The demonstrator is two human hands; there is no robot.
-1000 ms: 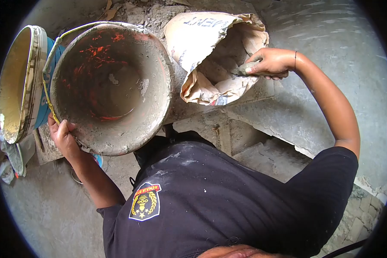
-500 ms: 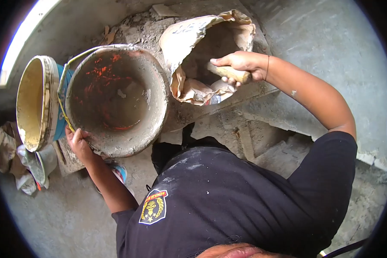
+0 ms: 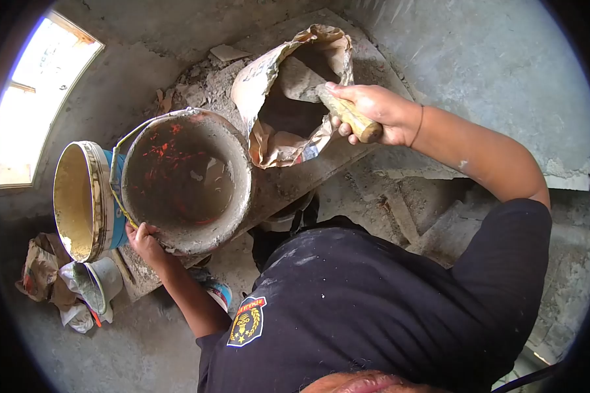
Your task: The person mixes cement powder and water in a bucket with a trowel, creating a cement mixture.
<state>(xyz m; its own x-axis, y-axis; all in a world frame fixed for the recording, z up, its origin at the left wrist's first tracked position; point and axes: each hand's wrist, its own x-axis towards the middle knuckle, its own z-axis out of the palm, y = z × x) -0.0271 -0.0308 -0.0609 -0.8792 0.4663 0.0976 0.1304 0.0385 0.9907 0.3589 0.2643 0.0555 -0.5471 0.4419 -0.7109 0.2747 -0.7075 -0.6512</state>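
At upper centre, your right hand (image 3: 381, 118), wrapped round the trowel (image 3: 353, 119), holds its blade in the paper sack (image 3: 250, 85), apparently scooping, while your left hand (image 3: 148, 245) grips the bucket (image 3: 241, 196) left of centre; withdrawing calls for a level blade.

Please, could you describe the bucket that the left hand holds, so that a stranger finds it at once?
From the black shirt, follow the left arm to the left hand, which holds a wide, round bucket. Its grey-crusted inside shows red streaks; the neighbouring blue-sided bucket is yellowish inside.
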